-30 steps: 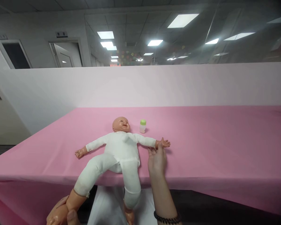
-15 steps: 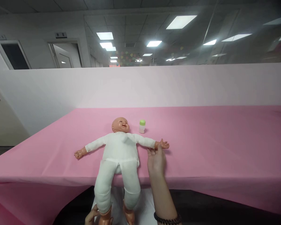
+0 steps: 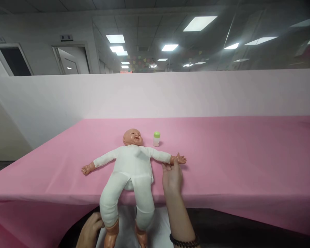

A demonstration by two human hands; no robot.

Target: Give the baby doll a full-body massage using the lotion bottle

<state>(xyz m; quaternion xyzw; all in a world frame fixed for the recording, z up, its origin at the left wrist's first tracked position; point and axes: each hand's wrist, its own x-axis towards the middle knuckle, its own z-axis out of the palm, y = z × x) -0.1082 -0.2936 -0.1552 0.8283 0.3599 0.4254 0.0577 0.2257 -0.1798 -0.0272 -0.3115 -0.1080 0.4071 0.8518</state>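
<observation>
A baby doll [image 3: 131,166] in a white suit lies on its back on the pink table [image 3: 235,155], arms spread, legs hanging over the front edge. My right hand [image 3: 172,176] lies flat on the cloth, fingertips touching the doll's wrist, fingers stretched out. Low in the view, my left hand [image 3: 90,230] sits beside the doll's lower leg, fingers curled against it; whether it grips the leg is unclear. A small bottle with a green cap [image 3: 156,138] stands just right of the doll's head.
A white partition wall [image 3: 170,93] rises behind the table. Under the doll's feet, below the table edge, lies something white [image 3: 160,230]. A doorway [image 3: 69,60] shows at the back left.
The doll's leg swung in from far left to hang nearly straight. My left hand went from holding the foot to resting beside the lower leg. The right hand stayed put.
</observation>
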